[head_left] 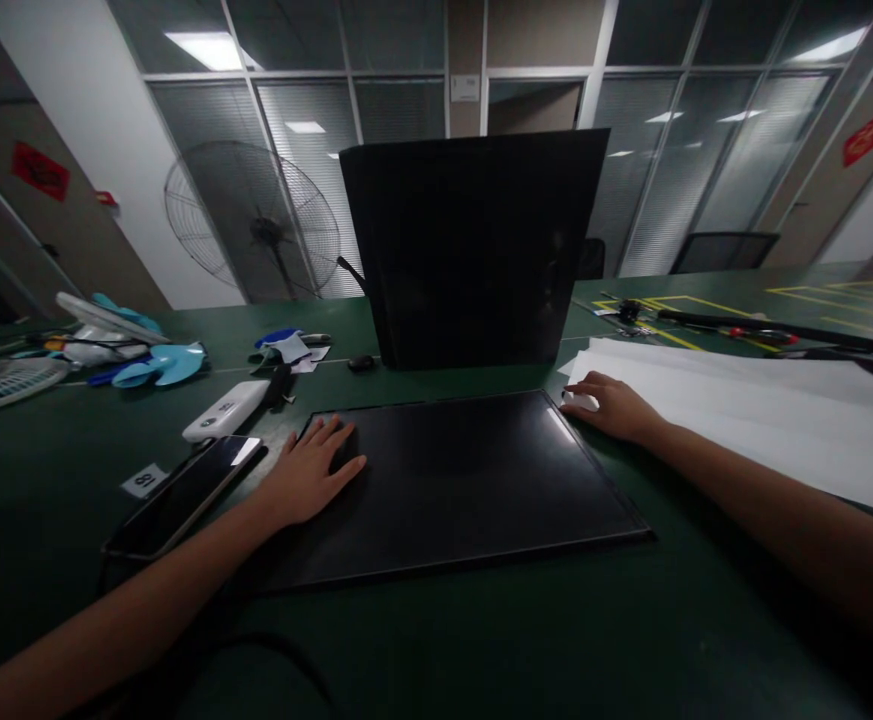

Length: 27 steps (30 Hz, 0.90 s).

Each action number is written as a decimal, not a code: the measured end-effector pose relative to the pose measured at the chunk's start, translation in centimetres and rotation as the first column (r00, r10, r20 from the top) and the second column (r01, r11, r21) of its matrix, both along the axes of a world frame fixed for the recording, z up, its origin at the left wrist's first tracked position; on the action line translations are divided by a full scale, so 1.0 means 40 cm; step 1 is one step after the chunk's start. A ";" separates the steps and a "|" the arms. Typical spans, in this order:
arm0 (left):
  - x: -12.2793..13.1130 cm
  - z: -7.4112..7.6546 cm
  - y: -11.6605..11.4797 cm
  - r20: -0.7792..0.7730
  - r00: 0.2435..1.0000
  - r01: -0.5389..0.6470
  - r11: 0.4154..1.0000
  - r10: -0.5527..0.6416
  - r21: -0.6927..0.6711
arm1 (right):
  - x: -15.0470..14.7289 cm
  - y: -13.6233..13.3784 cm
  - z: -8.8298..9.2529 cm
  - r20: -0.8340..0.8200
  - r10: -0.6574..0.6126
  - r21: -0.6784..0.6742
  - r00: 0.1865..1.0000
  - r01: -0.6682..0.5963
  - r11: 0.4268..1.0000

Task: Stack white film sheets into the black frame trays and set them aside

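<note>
Two hands out, set well apart, and here was the flat dark panel (451,490) between them, lying face-up on the green tabletop (526,630)! My left hand (314,475) rested near its far left corner, fingers spread, gripping nothing. Over on the other side, my right hand (616,408) had fingers and thumb closed around a small white wad (581,401), just off the panel's far right corner, beside the white paper (766,410). Whether those fingertips touched the tabletop, I couldn't tell.

Now, the handling! That panel looked thin, stiff and glossy; I judged it fairly light for its breadth, but slick on top and likely to crack if bent or pressed hard in the middle. The place for a hold, I reckoned, was the narrow border, one hand at each short side. The wad seemed soft and nearly weightless, fine in a fingertip pinch. Close by on the left lay a phone (181,500); behind, a big black screen (473,250) stood upright.
</note>
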<state>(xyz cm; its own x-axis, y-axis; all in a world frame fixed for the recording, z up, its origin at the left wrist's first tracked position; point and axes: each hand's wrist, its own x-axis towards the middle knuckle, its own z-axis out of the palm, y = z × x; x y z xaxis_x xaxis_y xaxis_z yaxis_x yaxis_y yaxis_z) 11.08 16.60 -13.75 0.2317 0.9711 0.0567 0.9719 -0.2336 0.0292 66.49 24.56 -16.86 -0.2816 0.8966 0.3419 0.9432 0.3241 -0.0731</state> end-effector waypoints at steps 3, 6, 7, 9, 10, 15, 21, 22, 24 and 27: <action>0.005 0.001 -0.004 0.002 1.000 -0.019 1.000 0.019 0.006 | 0.001 0.002 -0.009 0.013 -0.041 -0.005 0.999 0.041 0.999; 0.008 0.001 -0.005 0.012 0.999 -0.031 1.000 0.031 -0.003 | 0.006 0.009 -0.019 0.018 -0.079 -0.007 0.997 0.079 0.997; 0.008 0.001 -0.005 0.014 0.999 -0.029 1.000 0.029 -0.007 | 0.007 0.011 -0.022 0.019 -0.088 -0.010 0.996 0.089 0.996; 0.006 0.000 -0.003 0.016 1.000 -0.020 1.000 0.020 -0.009 | 0.009 0.015 -0.025 0.022 -0.098 -0.019 0.995 0.098 0.995; 0.005 -0.002 -0.001 0.017 1.000 -0.014 1.000 0.014 -0.005 | 0.009 0.016 -0.025 0.024 -0.100 -0.023 0.995 0.101 0.995; -0.005 -0.012 0.009 0.033 0.999 0.013 0.999 -0.014 0.042 | 0.007 0.013 -0.020 0.032 -0.116 -0.028 0.993 0.117 0.993; -0.010 -0.016 0.009 0.076 0.996 0.032 0.996 -0.039 0.086 | 0.004 0.009 -0.014 0.044 -0.172 -0.005 0.984 0.172 0.985; -0.009 -0.015 0.007 0.070 0.997 0.035 0.995 -0.042 0.090 | 0.004 0.010 -0.016 0.047 -0.186 -0.005 0.981 0.187 0.982; -0.005 -0.011 0.003 0.059 0.997 0.048 0.994 -0.054 0.100 | 0.006 0.011 -0.021 0.051 -0.227 -0.013 0.973 0.228 0.974; -0.002 -0.006 -0.001 0.051 0.996 0.072 0.992 -0.078 0.107 | 0.008 0.011 -0.030 0.050 -0.309 -0.041 0.950 0.311 0.949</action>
<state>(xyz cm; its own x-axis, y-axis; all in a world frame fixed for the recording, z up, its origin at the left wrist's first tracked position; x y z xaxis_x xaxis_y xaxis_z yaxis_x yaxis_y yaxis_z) 11.00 16.55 -13.99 0.2973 0.9391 0.1724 0.9491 -0.3103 0.0536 66.80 25.01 -18.06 -0.0005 0.9569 0.2904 0.9992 0.0123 -0.0386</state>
